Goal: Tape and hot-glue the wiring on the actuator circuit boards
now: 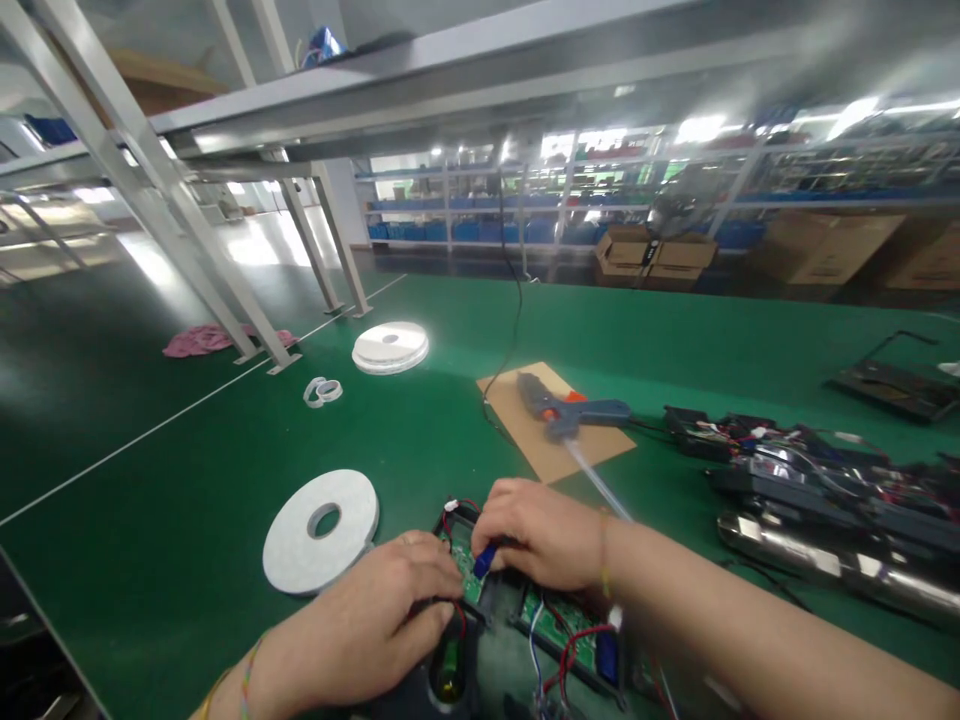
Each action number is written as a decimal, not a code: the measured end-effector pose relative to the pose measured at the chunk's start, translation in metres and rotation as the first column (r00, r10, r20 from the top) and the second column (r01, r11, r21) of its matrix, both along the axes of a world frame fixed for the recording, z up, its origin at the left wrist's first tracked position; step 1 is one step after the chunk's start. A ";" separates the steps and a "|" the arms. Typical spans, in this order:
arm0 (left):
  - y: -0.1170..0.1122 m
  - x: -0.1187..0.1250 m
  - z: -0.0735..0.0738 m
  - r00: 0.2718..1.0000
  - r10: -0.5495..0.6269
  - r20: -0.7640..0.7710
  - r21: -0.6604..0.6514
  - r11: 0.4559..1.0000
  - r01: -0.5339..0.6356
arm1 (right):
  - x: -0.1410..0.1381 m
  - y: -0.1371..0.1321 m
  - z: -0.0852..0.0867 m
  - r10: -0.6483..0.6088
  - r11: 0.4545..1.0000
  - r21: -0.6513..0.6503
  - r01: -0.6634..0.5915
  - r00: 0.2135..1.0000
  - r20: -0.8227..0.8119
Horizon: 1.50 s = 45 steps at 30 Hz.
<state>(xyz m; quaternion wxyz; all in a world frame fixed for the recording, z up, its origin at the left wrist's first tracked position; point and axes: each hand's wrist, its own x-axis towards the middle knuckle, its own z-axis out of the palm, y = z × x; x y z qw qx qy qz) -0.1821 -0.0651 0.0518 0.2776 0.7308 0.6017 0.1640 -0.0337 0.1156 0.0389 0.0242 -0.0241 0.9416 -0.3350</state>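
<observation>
Green circuit board (555, 622) sits at near centre of the mat, in a black housing. Small blue part (485, 560) is pinched by right hand (541, 532); left hand (375, 625) is closed on red wires (459, 612). Risk: wires snagged or torn off if the blue part is forced.

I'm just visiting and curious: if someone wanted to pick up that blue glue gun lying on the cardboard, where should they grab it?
Probably by the handle of the glue gun, coming from above. It lies flat on its side on the cardboard, so the handle is exposed, while the nozzle end may be hot.
</observation>
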 end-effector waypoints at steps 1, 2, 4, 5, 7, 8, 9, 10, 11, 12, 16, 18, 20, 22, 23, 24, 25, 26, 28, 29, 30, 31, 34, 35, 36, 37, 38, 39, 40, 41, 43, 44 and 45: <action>0.000 0.000 -0.001 1.000 0.005 0.008 -0.003 1.000 -0.005 | -0.001 -0.001 0.000 0.020 0.999 0.042 -0.021 1.000 0.018; -0.001 -0.001 -0.001 1.000 0.010 0.015 -0.007 1.000 -0.010 | -0.002 -0.002 -0.001 0.041 0.995 0.090 -0.044 0.999 0.035; -0.001 -0.001 -0.003 1.000 0.018 0.023 -0.012 1.000 -0.018 | -0.003 -0.005 -0.003 0.085 0.977 0.190 -0.096 0.994 0.065; -0.001 -0.001 -0.003 0.999 0.020 0.027 -0.015 1.000 -0.020 | -0.003 -0.006 -0.004 0.106 0.965 0.231 -0.121 0.991 0.077; -0.001 0.000 -0.004 0.999 0.026 0.035 -0.021 0.999 -0.025 | -0.003 -0.008 -0.006 0.138 0.950 0.270 -0.156 0.987 0.087; -0.001 0.000 -0.005 0.999 0.026 0.042 -0.026 0.999 -0.025 | -0.003 -0.009 -0.007 0.148 0.947 0.276 -0.166 0.985 0.086; -0.001 0.001 -0.005 0.998 0.031 0.046 -0.029 0.999 -0.030 | -0.003 -0.009 -0.008 0.158 0.944 0.279 -0.175 0.984 0.082; -0.001 0.001 -0.005 0.998 0.036 0.051 -0.031 0.999 -0.034 | -0.003 -0.009 -0.009 0.169 0.943 0.277 -0.183 0.983 0.072; -0.002 0.001 -0.005 0.998 0.040 0.053 -0.030 0.999 -0.038 | -0.002 -0.009 -0.011 0.180 0.944 0.271 -0.188 0.982 0.054; -0.002 0.001 -0.005 0.998 0.043 0.056 -0.026 0.999 -0.041 | -0.002 -0.008 -0.013 0.190 0.947 0.259 -0.191 0.981 0.031; -0.003 0.000 -0.006 0.997 0.052 0.060 -0.006 0.999 -0.051 | 0.003 -0.006 -0.023 0.202 0.963 0.197 -0.183 0.976 -0.077; -0.002 0.000 -0.006 0.997 0.059 0.053 -0.004 0.998 -0.059 | 0.007 -0.006 -0.028 0.200 0.968 0.175 -0.177 0.972 -0.123; -0.001 0.000 -0.006 0.997 0.061 0.046 -0.008 0.998 -0.060 | 0.011 -0.007 -0.032 0.187 0.974 0.156 -0.162 0.969 -0.163; 0.000 0.000 -0.006 0.997 0.058 0.042 -0.008 0.998 -0.058 | 0.014 -0.008 -0.034 0.167 0.979 0.147 -0.141 0.968 -0.187; 0.000 0.000 -0.006 0.998 0.055 0.042 -0.009 0.998 -0.055 | 0.016 -0.008 -0.035 0.154 0.981 0.146 -0.127 0.969 -0.194; 0.001 0.000 -0.006 0.998 0.053 0.044 -0.012 0.999 -0.052 | 0.018 -0.009 -0.035 0.140 0.983 0.145 -0.112 0.970 -0.200; 0.001 -0.001 -0.006 0.998 0.052 0.044 -0.014 0.999 -0.052 | 0.019 -0.009 -0.036 0.122 0.986 0.140 -0.094 0.971 -0.205; 0.001 -0.001 -0.006 0.998 0.052 0.043 -0.017 0.999 -0.052 | 0.020 -0.009 -0.036 0.107 0.988 0.131 -0.081 0.972 -0.209; 0.001 -0.001 -0.006 0.998 0.050 0.038 -0.022 0.999 -0.049 | 0.020 -0.010 -0.037 0.092 0.992 0.109 -0.071 0.974 -0.205; 0.001 0.000 -0.005 0.998 0.045 0.032 -0.027 0.999 -0.044 | 0.019 -0.010 -0.038 0.092 0.992 0.099 -0.074 0.977 -0.193; 0.001 0.000 -0.005 0.999 0.036 0.023 -0.031 0.999 -0.036 | 0.018 -0.010 -0.038 0.089 0.993 0.094 -0.074 0.980 -0.176; 0.002 0.001 -0.005 1.000 0.026 0.010 -0.041 0.999 -0.025 | 0.017 -0.010 -0.038 0.084 0.993 0.092 -0.070 0.984 -0.155; 0.004 0.004 -0.003 0.998 -0.001 -0.066 -0.081 0.997 -0.004 | 0.015 -0.010 -0.040 0.057 0.995 0.084 -0.048 0.993 -0.108; 0.006 0.005 -0.003 0.995 -0.009 -0.096 -0.089 0.996 0.001 | 0.015 -0.009 -0.041 0.051 0.996 0.073 -0.043 0.993 -0.106; 0.007 0.006 -0.003 0.992 -0.020 -0.121 -0.095 0.995 0.008 | 0.016 -0.009 -0.041 0.046 0.998 0.050 -0.041 0.992 -0.115; 0.008 0.006 -0.003 0.989 -0.032 -0.143 -0.096 0.995 0.018 | 0.017 -0.008 -0.041 0.043 0.999 0.009 -0.042 0.990 -0.132; 0.009 0.006 -0.002 0.987 -0.046 -0.156 -0.094 0.995 0.032 | 0.018 -0.007 -0.041 0.030 0.998 -0.051 -0.038 0.988 -0.154; 0.010 0.006 -0.002 0.985 -0.059 -0.163 -0.092 0.995 0.044 | 0.020 -0.006 -0.041 -0.006 0.992 -0.123 -0.016 0.985 -0.174; 0.011 0.006 -0.002 0.984 -0.068 -0.168 -0.091 0.994 0.053 | 0.021 -0.004 -0.040 -0.075 0.981 -0.192 0.039 0.979 -0.188; 0.011 0.006 -0.001 0.983 -0.076 -0.168 -0.090 0.994 0.061 | 0.022 -0.001 -0.039 -0.168 0.963 -0.240 0.120 0.968 -0.187; 0.012 0.005 0.000 0.982 -0.086 -0.167 -0.090 0.993 0.072 | 0.021 0.003 -0.037 -0.327 0.927 -0.242 0.287 0.933 -0.147; 0.012 0.005 0.000 0.982 -0.089 -0.165 -0.089 0.993 0.075 | 0.020 0.005 -0.036 -0.362 0.920 -0.209 0.333 0.925 -0.120; 0.012 0.004 0.000 0.982 -0.091 -0.163 -0.088 0.993 0.077 | 0.018 0.007 -0.036 -0.357 0.925 -0.170 0.339 0.930 -0.090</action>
